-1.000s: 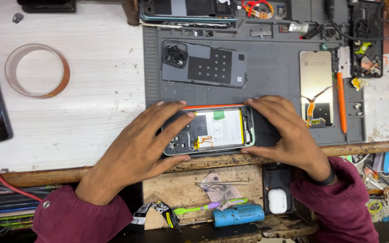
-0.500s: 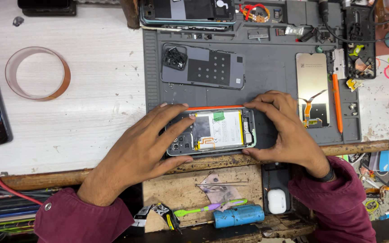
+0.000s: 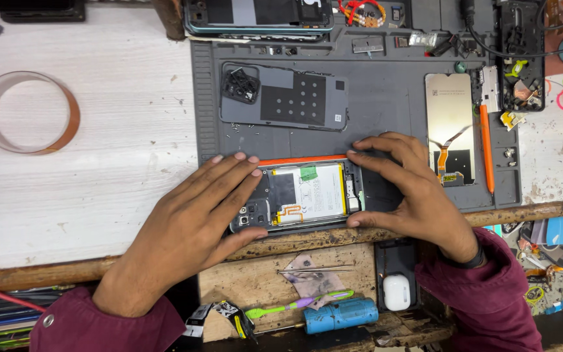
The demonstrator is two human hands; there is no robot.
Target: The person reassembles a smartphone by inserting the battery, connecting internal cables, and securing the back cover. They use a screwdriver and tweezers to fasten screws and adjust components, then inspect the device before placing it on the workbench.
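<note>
An opened smartphone (image 3: 307, 193) lies on the near edge of a grey repair mat (image 3: 386, 104), its white battery and orange flex cable exposed. My left hand (image 3: 190, 228) lies flat over its left end, fingers spread across the camera side. My right hand (image 3: 412, 189) grips the right end, fingers on the far edge and thumb on the near edge. An orange strip shows along the phone's far side.
A grey back cover (image 3: 285, 96) and a loose display panel (image 3: 449, 127) rest on the mat, with an orange tool (image 3: 487, 150) beside it. A tape ring (image 3: 26, 112) sits left. Below the edge are a green-purple screwdriver (image 3: 291, 304), blue cylinder (image 3: 340, 315) and white earbud case (image 3: 397, 291).
Both hands stay on the phone; the view has drifted slightly and the phone with the hands sits a little further right and lower in the frame.
</note>
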